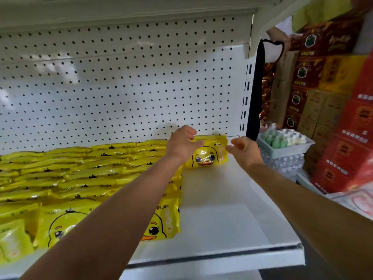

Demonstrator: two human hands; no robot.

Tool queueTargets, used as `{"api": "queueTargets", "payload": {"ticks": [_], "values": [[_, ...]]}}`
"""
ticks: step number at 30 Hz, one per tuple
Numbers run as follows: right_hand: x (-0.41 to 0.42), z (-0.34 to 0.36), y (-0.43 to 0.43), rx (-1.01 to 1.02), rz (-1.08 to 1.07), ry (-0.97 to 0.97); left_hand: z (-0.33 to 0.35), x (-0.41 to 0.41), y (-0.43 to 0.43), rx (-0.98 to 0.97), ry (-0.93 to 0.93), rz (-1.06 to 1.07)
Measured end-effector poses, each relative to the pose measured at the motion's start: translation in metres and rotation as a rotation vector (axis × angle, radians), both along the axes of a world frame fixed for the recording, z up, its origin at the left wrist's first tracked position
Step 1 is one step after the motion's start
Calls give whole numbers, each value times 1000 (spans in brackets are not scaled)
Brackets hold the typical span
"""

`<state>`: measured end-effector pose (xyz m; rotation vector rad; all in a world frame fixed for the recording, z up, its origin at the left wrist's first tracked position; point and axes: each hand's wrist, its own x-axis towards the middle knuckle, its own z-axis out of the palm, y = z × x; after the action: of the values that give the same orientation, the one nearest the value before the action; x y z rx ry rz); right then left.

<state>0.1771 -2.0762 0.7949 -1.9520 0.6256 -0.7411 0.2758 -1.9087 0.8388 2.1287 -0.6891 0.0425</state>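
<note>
A yellow wipes pack with a duck face [207, 158] stands tilted at the back of the white shelf [222, 209], near the pegboard. My left hand [181, 144] is at its upper left corner, fingers loosely curled, thumb over the top edge. My right hand [244, 150] hovers beside its right edge with relaxed fingers, a small gap between fingertips and pack. Neither hand clearly grips it. Rows of identical yellow packs [80, 170] fill the left of the shelf.
White pegboard [121, 87] backs the shelf, with another shelf overhead. Bare shelf surface lies right of the packs. Past the shelf end are a grey tray of small bottles [286, 148], stacked red and brown cartons [343, 148], and another person's arm [276, 35].
</note>
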Motion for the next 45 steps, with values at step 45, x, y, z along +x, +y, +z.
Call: {"api": "queueTargets", "payload": {"ticks": [45], "values": [[-510,-400,10,130,-80,1229,-458,-413,-90,652,638,-516]]}}
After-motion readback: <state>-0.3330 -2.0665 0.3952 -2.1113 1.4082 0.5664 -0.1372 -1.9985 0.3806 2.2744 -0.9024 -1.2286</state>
